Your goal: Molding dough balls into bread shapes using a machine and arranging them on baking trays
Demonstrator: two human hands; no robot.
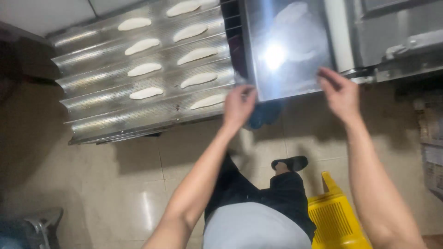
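arms: bare, no sleeves seen | top: light grey, perhaps an apron | trousers: dark | footwear: black sandal (290, 163)

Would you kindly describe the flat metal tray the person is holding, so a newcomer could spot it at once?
Start from the big corrugated baking rack at upper left, whose channels carry pale dough pieces. Just right of it sits the flat tray, with the left hand and right hand at its near edge. Unlike the ridged rack, it is smooth, mirror-shiny and throws back a bright glare.
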